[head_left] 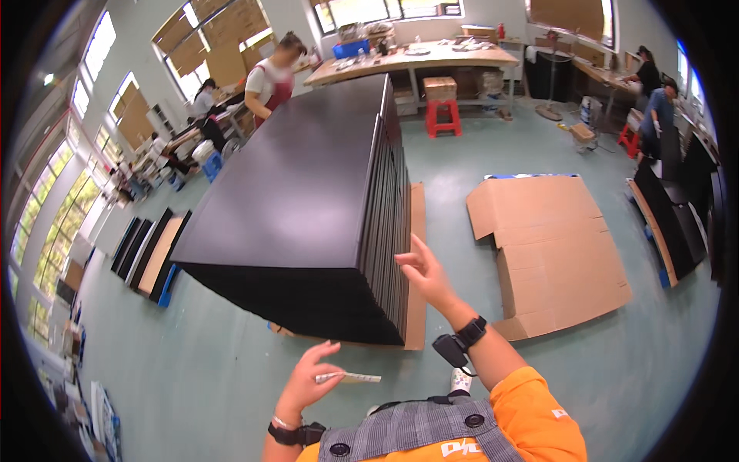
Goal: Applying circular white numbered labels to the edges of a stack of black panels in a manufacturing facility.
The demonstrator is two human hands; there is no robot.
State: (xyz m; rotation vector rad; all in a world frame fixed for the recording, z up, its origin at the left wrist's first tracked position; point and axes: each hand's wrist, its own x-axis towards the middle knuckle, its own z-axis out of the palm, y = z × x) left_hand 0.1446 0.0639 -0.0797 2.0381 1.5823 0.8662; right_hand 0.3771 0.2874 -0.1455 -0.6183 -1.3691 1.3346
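Head view: left hand (304, 385) pinches a thin pale strip (348, 377), probably a folding ruler or tape, between thumb and fingers, low and near; right hand (428, 273) is open, fingers spread, holding nothing, just beside the near right edge of a tall stack of black panels (300, 192) on flattened cardboard (416, 254) at scene centre. Judgement: panels look stiff, heavy together, edges likely to chip; take one by opposite long edges.

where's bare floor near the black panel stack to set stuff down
Free: green floor between the tall stack of black panels and the flattened brown cardboard sheet; also near the left hand. Crowded: the far workbench and right wall.
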